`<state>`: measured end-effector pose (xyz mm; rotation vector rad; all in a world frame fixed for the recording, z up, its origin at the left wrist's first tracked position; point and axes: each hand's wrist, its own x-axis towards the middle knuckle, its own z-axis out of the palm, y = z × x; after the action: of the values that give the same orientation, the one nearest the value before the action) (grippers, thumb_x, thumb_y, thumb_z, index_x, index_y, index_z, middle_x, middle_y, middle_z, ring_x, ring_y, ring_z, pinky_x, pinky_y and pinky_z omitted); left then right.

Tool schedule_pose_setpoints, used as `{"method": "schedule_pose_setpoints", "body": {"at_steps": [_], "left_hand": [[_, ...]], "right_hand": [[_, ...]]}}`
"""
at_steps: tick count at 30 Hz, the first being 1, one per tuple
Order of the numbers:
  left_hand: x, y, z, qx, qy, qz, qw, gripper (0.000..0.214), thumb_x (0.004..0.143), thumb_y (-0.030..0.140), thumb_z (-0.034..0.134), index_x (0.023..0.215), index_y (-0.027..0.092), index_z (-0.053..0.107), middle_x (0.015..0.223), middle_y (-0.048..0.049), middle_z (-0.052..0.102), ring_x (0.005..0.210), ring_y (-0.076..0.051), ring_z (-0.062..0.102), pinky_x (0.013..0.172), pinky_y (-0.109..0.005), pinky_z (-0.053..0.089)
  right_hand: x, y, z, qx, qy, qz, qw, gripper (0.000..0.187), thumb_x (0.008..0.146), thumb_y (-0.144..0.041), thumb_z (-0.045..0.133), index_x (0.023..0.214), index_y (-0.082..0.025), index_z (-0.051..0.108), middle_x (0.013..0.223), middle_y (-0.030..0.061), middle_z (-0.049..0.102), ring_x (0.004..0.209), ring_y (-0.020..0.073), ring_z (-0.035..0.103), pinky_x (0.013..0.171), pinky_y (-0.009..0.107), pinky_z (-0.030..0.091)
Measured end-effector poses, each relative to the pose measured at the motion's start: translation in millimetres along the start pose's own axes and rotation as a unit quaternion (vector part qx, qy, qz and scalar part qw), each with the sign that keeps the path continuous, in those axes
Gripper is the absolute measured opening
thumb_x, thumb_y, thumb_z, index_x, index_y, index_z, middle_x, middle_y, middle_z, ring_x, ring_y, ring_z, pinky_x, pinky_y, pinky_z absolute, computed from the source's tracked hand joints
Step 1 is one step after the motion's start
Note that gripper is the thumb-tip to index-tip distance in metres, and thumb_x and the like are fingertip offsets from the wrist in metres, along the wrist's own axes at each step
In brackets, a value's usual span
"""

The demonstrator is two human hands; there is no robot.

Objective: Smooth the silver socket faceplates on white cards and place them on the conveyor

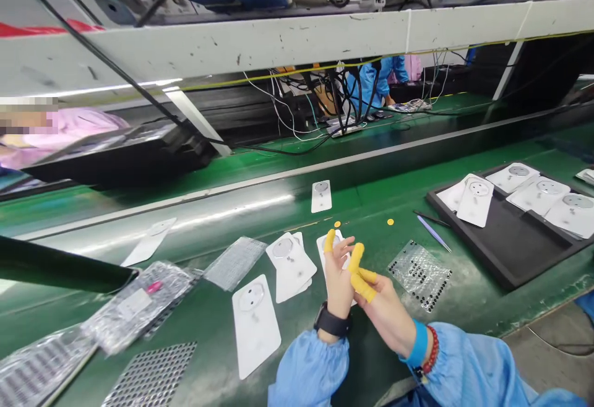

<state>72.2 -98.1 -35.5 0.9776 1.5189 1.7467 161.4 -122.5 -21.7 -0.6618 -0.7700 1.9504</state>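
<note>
My left hand (340,274) is raised over the green bench, fingers stretched, with a yellow finger cot on at least one. Against its side rests my right hand (383,302), its yellow-covered fingers spread apart. I see nothing held in either hand. Partly hidden behind the hands lies a white card (321,249). To the left are a stack of white cards with a round socket picture (290,265) and a single white card (256,326). A clear sheet with black dots (420,276) lies right of my right hand.
A black tray (505,252) with several white cards stands at right, beside purple tweezers (434,234). Two yellow finger cots (390,222) lie beyond my hands. Clear plastic packs (139,302) and a perforated sheet (151,376) are at left. A white shelf beam (278,39) crosses overhead.
</note>
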Motion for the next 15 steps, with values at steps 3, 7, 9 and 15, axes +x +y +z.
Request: {"method": "schedule_pose_setpoints", "body": {"at_steps": [3,7,9,15], "left_hand": [[0.1,-2.6,2.5,0.053,-0.014,0.008,0.998,0.060,0.073,0.030,0.073,0.127,0.024,0.048,0.111,-0.0095,0.065,0.096,-0.022,0.064,0.086,-0.039,0.048],[12.2,4.7,15.6,0.145,-0.071,0.037,0.986,0.046,0.087,0.029,0.061,0.130,0.020,0.050,0.127,-0.0119,0.059,0.112,-0.026,0.058,0.092,-0.045,0.047],[41.2,10.8,22.0,0.216,-0.098,0.038,0.971,0.038,0.088,0.029,0.062,0.125,0.019,0.055,0.131,-0.0107,0.056,0.116,-0.027,0.056,0.095,-0.050,0.046],[184.2,24.6,36.8,0.488,-0.062,-0.052,0.869,0.035,0.090,0.033,0.059,0.122,0.017,0.057,0.124,-0.0106,0.059,0.104,-0.025,0.062,0.085,-0.046,0.052]], "right_hand": [[8.3,-10.8,-7.2,-0.001,0.007,-0.002,1.000,0.038,0.066,-0.047,0.081,0.090,-0.019,0.075,0.095,0.0059,0.073,0.095,0.0210,0.066,0.091,0.036,0.049],[18.5,-22.2,-12.0,-0.014,0.022,-0.026,0.999,0.041,0.061,-0.043,0.085,0.094,-0.020,0.075,0.100,0.0055,0.073,0.102,0.0228,0.065,0.101,0.039,0.045],[20.3,-26.6,-17.9,-0.044,0.033,-0.029,0.998,0.044,0.059,-0.041,0.087,0.097,-0.021,0.074,0.104,0.0064,0.072,0.103,0.0238,0.064,0.102,0.041,0.045],[24.3,-32.3,-51.8,-0.136,0.065,-0.070,0.986,0.044,0.063,-0.050,0.082,0.098,-0.023,0.074,0.119,0.0092,0.065,0.111,0.0242,0.061,0.102,0.040,0.046]]}}
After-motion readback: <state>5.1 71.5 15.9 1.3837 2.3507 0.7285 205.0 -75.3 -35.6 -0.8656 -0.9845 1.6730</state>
